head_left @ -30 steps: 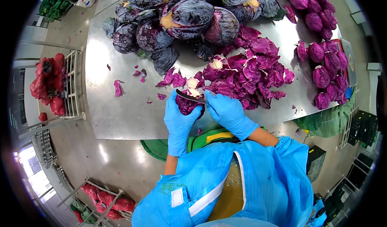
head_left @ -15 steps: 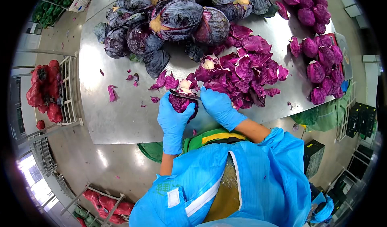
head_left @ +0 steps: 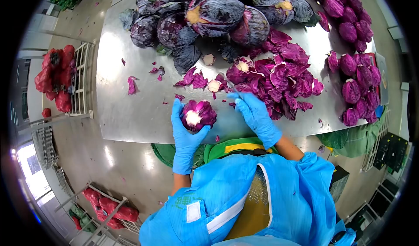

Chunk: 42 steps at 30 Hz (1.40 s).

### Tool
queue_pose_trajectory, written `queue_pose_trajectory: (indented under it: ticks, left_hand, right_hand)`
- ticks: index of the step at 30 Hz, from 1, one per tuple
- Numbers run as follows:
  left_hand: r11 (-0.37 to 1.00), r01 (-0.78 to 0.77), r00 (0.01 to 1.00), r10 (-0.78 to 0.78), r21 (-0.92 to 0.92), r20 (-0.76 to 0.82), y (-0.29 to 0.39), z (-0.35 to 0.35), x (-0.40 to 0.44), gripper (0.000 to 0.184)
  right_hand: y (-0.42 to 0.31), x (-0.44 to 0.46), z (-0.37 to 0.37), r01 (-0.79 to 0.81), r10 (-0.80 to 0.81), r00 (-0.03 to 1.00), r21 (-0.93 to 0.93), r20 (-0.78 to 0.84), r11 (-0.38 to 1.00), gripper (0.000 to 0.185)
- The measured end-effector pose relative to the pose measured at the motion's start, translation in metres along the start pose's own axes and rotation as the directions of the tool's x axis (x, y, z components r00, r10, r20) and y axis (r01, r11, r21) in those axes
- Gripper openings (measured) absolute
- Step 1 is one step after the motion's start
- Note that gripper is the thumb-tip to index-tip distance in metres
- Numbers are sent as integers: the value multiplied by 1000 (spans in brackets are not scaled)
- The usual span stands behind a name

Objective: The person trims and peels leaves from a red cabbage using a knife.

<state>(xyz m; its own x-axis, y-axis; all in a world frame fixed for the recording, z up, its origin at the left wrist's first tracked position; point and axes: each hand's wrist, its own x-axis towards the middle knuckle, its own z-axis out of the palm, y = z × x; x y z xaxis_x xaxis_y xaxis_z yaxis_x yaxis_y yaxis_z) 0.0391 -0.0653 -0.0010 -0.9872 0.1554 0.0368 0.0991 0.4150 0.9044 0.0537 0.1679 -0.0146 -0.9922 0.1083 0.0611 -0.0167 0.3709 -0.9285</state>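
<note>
My left hand point(head_left: 185, 137), in a blue glove, is wrapped around a trimmed red cabbage point(head_left: 206, 114) near the table's front edge. Its pale cut stem end faces up. To the right, my gloved right hand point(head_left: 260, 120) is apart from the cabbage, above the table beside the leaf pile. Its fingers are curled and partly blurred around the knife, whose blade does not show clearly. A pale cut stem piece point(head_left: 214, 86) lies just beyond the cabbage, next to loose purple leaves point(head_left: 195, 80).
Untrimmed dark cabbages point(head_left: 214, 17) are heaped at the back of the metal table point(head_left: 126, 110). A pile of stripped purple leaves point(head_left: 283, 78) lies right of centre. Several peeled cabbages point(head_left: 364, 75) sit along the right side. Red sacks point(head_left: 54, 80) fill a rack at left.
The knife has come away from the cabbage as my right hand moved right. The stem end is cut off, and my left hand has turned the cabbage's cut face up.
</note>
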Motion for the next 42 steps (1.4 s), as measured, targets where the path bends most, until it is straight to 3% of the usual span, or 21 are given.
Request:
queue_pose_trajectory:
  ticks: [2, 3, 5, 6, 9, 10, 11, 13, 14, 17, 21, 26, 27, 29, 31, 33, 34, 35, 37, 38, 42]
  left_hand:
    - [999, 44, 997, -43, 0, 71, -13, -8, -3, 105]
    - [986, 94, 995, -86, -138, 58, -12, -7, -3, 106]
    - [898, 179, 984, -174, -401, 49, -10, -5, -5, 106]
    - [904, 150, 988, -151, -400, 28, -17, -6, -3, 109]
    - [450, 352, 927, -292, -821, 237, -23, -6, -7, 112]
    - [364, 402, 913, -232, -840, 337, -22, -6, -7, 114]
    - [108, 450, 886, -180, -887, 428, -18, -3, -7, 116]
    - [-403, 499, 836, -9, -767, 549, -5, 7, -5, 119]
    - [-557, 463, 850, 59, -690, 523, -7, 13, -7, 118]
    - [-698, 431, 868, 147, -572, 474, -11, 24, -5, 115]
    - [-762, 434, 863, 198, -481, 464, -12, 26, -2, 109]
    - [-808, 417, 863, 209, -415, 460, -7, 30, -1, 101]
    - [-724, 442, 854, 159, -529, 495, -6, 27, -1, 102]
    - [-509, 488, 839, 50, -709, 542, -3, 18, 2, 102]
    - [101, 429, 898, -153, -898, 412, -22, 11, 7, 103]
    - [661, 260, 965, -204, -704, 165, -18, 16, 9, 103]
    - [853, 151, 987, -156, -500, 31, 3, 20, 9, 102]
    - [969, 46, 994, -69, -242, -85, 16, 23, 10, 102]
    - [995, -30, 998, 36, 94, -58, 12, 30, 11, 101]
    - [998, 8, 998, -4, 59, -66, 13, 32, 12, 101]
    - [995, 83, 994, -86, -50, -65, 3, 35, 16, 102]
  right_hand:
    - [-5, -13, 0, -276, 246, 950, 149, 191, 949, 30]
    - [-6, -16, 0, -414, 348, 889, 197, 299, 889, 31]
    - [2, -20, 5, -441, 375, 883, 227, 281, 868, 32]
    - [7, -17, 6, -435, 384, 891, 211, 243, 875, 32]
    - [15, -13, 6, -445, 416, 894, 231, 165, 865, 30]
    - [15, -11, 7, -433, 407, 901, 245, 150, 867, 30]
    - [16, -10, 8, -420, 398, 907, 260, 134, 870, 29]
    - [15, -9, 7, -424, 400, 906, 271, 140, 864, 29]
    - [15, -10, 6, -423, 399, 906, 269, 140, 865, 30]
    - [18, -11, 9, -414, 397, 910, 267, 119, 870, 31]
    - [16, -9, 10, -350, 349, 936, 246, 50, 904, 34]
    - [23, -12, 7, -425, 407, 905, 261, 120, 867, 32]
    - [22, -13, 6, -459, 436, 888, 271, 143, 846, 31]
    - [25, -19, 9, -333, 313, 943, 341, 113, 879, 32]
    - [20, -19, 4, -244, 216, 969, 370, 116, 896, 34]
    - [-2, -16, -11, -199, 148, 976, 367, 162, 909, 37]
    - [-27, -11, -19, -290, 235, 947, 275, 218, 917, 31]
    - [-30, -11, -16, -259, 215, 954, 210, 209, 943, 28]
    - [-34, -15, -10, -191, 174, 966, 75, 192, 979, 24]
    - [-23, -19, -2, -51, 57, 992, -53, 111, 997, 20]
    - [-12, -19, 14, 96, -91, 995, -153, 42, 984, 18]
